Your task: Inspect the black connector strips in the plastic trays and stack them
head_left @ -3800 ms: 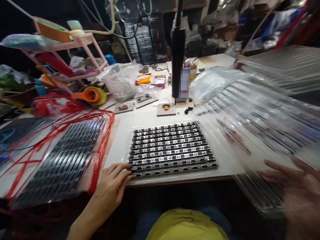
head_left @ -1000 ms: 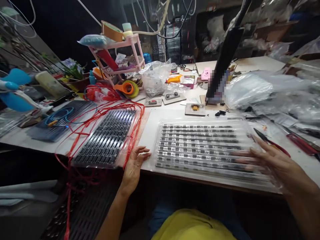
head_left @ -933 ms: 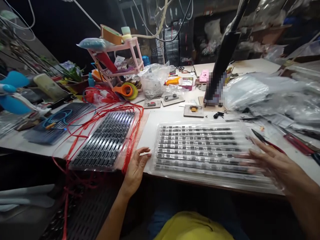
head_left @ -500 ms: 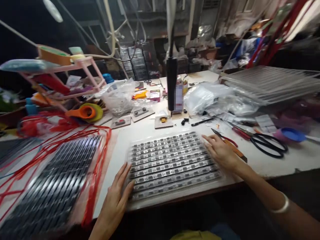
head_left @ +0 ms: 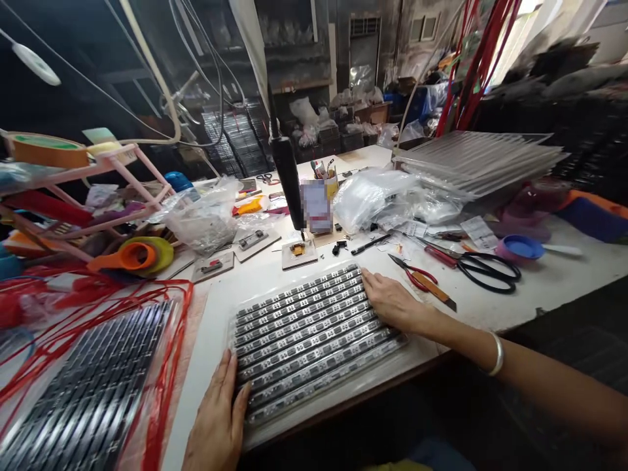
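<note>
A clear plastic tray (head_left: 321,337) lies on the white tabletop near its front edge, filled with several rows of dark strips bearing small silvery parts. My left hand (head_left: 218,409) holds the tray's left edge, its fingers along the side and the thumb against the near left corner. At the opposite edge, my right hand (head_left: 395,304) grips the upper right side, with its fingertips by the far corner. The right fingers are partly hidden from me. A black electric screwdriver (head_left: 288,183) hangs above the table beyond the tray.
Another tray of dark strips (head_left: 93,386) lies at left among red straps (head_left: 169,366). Pliers (head_left: 417,278), a cutter knife (head_left: 436,294) and black-handled scissors (head_left: 490,271) lie at right. Small boards (head_left: 299,255) and plastic bags (head_left: 392,196) are further back. The table's front edge is close.
My view has swung to the right, so the scene sits further left and looks sharper. Both hands stay on the tray's sides.
</note>
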`<action>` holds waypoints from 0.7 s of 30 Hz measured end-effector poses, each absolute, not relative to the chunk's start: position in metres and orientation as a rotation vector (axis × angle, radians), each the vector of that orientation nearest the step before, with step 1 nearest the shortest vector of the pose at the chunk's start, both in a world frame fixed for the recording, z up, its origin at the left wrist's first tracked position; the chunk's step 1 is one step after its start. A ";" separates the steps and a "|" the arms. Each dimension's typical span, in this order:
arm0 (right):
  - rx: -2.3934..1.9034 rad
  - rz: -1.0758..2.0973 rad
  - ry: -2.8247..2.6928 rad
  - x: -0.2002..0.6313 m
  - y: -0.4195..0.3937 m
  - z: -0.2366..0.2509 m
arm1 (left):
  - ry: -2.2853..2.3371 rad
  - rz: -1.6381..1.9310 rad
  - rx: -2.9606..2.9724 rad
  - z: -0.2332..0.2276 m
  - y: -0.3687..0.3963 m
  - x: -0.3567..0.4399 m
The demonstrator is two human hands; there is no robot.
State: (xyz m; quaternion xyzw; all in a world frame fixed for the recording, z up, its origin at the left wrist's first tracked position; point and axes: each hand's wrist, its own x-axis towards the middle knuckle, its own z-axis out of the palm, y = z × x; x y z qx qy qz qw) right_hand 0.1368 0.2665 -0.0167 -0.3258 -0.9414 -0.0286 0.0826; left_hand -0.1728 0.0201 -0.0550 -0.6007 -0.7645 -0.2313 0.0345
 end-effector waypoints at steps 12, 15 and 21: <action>-0.602 0.654 -2.871 0.242 0.225 -0.003 | -2.177 -0.730 -2.054 -0.048 -0.057 -0.163; -0.550 0.406 -2.919 0.252 0.203 -0.015 | -2.104 -0.795 -1.963 -0.064 -0.056 -0.162; -0.415 -0.089 -2.636 0.246 0.201 -0.048 | -2.075 -1.011 -1.896 -0.063 -0.046 -0.172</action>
